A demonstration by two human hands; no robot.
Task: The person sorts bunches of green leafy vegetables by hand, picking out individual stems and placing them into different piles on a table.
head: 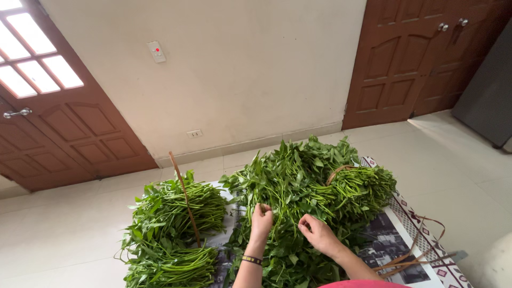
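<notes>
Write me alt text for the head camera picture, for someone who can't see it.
Seen from above, a person's left hand and right hand pinch stems in a large pile of leafy greens on a patterned mat on a pale tiled floor. A smaller tied bundle of greens lies to the left; brown wooden doors flank a cream wall behind.

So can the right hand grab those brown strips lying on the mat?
Probably yes. The right hand is pinching at the big leafy pile, and the brown strips lie uncovered on the patterned mat just to its right, with nothing between them.
</notes>
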